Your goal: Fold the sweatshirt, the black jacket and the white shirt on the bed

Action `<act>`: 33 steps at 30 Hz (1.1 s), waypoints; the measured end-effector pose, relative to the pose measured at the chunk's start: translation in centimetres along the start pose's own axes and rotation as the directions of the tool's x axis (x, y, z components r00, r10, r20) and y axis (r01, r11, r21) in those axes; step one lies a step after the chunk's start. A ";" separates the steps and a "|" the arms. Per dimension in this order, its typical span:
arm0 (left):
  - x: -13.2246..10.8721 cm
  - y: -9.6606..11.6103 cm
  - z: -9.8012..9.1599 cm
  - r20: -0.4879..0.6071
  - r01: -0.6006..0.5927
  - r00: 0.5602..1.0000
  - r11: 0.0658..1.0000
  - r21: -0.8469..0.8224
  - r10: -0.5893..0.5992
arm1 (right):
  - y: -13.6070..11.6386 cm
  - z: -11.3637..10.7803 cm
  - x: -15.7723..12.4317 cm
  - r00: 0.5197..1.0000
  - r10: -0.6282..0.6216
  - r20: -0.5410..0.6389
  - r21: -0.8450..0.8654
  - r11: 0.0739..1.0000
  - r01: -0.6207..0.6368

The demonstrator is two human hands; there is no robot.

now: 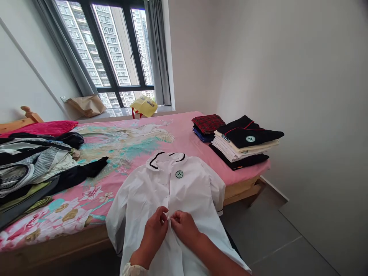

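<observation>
A white short-sleeved shirt [175, 191] with a black-trimmed collar and a round green badge [179, 174] lies spread over the edge of the bed, its lower part hanging towards me. My left hand [155, 230] and my right hand [184, 226] meet at the shirt's front opening, with fingers pinching the white cloth on either side. A button may lie between my fingertips, but they hide it. The shirt's lower front runs out of view below my forearms.
The bed has a pink floral sheet [126, 149] and a wooden frame [241, 191]. A heap of mixed clothes [34, 165] lies at its left, and folded stacks [241, 142] stand at its right. Paper and yellow bags [143, 106] rest on the window ledge. Grey floor tiles [258, 234] lie to the right.
</observation>
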State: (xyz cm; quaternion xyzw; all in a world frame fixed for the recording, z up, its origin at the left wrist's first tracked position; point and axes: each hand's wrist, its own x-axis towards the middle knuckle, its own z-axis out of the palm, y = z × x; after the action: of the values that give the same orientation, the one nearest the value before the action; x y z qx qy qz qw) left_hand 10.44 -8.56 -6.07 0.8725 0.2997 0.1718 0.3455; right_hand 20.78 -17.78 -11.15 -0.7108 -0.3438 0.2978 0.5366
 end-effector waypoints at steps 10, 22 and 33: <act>-0.8 0.0 0.9 -0.075 -0.031 0.997 0.999 0.014 0.032 | -1.0 0.4 0.4 0.952 0.281 0.119 0.341 0.889 -0.305; -1.0 -0.2 0.3 -0.016 -0.007 1.000 0.988 -0.155 0.005 | -0.4 0.3 0.3 0.932 0.311 0.186 0.375 0.854 -0.360; -1.3 -1.3 0.6 -0.016 -0.101 0.995 0.985 -0.137 0.100 | -0.5 0.0 0.0 0.941 0.245 0.235 0.408 0.854 -0.324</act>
State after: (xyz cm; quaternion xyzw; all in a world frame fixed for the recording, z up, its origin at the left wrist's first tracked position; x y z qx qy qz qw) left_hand 9.30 -8.96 -7.53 0.8597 0.2444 0.2134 0.3944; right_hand 20.71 -17.72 -10.66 -0.5851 -0.2034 0.5051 0.6009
